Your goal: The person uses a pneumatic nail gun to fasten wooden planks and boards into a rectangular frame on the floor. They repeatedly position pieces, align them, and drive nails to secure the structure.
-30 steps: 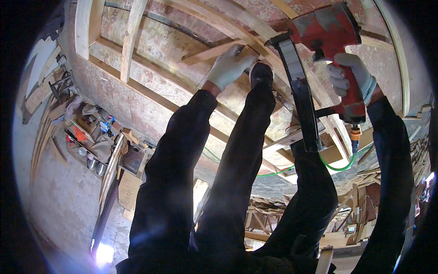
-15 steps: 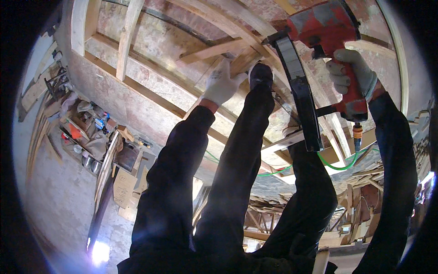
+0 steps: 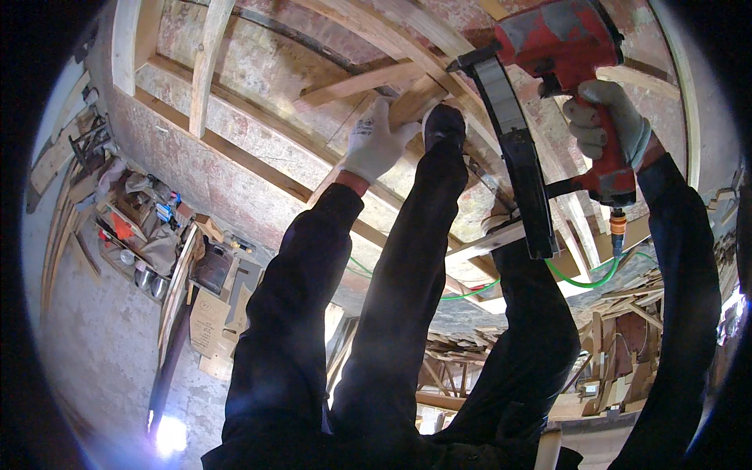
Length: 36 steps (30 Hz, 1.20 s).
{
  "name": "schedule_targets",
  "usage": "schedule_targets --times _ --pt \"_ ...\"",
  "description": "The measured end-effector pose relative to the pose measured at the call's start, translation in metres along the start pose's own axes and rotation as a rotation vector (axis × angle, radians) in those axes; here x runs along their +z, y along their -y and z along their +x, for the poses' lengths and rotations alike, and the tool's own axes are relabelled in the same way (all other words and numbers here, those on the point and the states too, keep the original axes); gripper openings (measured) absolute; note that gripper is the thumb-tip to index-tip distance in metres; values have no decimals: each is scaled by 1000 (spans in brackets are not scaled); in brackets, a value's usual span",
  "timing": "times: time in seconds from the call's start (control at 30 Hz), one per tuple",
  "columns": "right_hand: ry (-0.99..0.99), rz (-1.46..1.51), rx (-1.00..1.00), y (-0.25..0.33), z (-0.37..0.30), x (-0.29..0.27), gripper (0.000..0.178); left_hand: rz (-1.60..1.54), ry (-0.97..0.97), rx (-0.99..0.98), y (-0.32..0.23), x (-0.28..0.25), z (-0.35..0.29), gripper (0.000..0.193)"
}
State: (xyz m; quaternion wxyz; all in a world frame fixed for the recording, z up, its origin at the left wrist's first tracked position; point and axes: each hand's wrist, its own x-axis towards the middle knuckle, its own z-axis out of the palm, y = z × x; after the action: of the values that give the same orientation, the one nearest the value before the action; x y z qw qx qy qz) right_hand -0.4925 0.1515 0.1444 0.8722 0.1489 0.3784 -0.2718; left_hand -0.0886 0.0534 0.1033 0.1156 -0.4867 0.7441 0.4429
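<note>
My right hand, in a pale work glove, is wrapped round the handle of a red nail gun with worn grey patches. The gun's long black-and-silver magazine slants down in front of the wooden framing. My left hand, in a white glove, grips the near end of a short wooden block set between the framing strips, its thumb and fingers either side. My shoe rests close to that block. The gun's nose is beside a long wooden strip; whether they touch I cannot tell.
Wooden strips form a frame over a stained panel. A green air hose runs from the gun across the frame. Tools and scraps lie on the floor at left, beside cardboard. Wood offcuts are piled at right.
The framing and floor have shifted slightly leftward in view. My left hand has moved a little left and down in the picture, still at the block; my right still holds the nail gun.
</note>
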Motion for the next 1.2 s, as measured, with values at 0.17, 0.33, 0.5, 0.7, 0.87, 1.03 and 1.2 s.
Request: schedule_targets --times 0.17,0.33,0.5,0.7,0.87,1.03,1.2 --pt "74 9 1 1 3 -3 33 15 16 -17 0 -1 0 54" --pt "88 -10 -22 0 3 -5 45 -39 46 -34 -1 -2 1 55" --pt "60 31 39 -3 1 -5 33 12 8 -7 0 -1 1 55" --pt "1 28 25 -1 1 -6 36 18 -34 30 -1 -2 -1 57" --pt "59 -15 38 -1 2 -8 44 -6 62 -96 -4 -4 -2 59" --pt "7 -16 44 -2 2 -10 46 91 4 -54 -3 -1 -6 60" --pt "-5 65 50 0 1 -10 45 122 -216 150 5 7 -13 71"
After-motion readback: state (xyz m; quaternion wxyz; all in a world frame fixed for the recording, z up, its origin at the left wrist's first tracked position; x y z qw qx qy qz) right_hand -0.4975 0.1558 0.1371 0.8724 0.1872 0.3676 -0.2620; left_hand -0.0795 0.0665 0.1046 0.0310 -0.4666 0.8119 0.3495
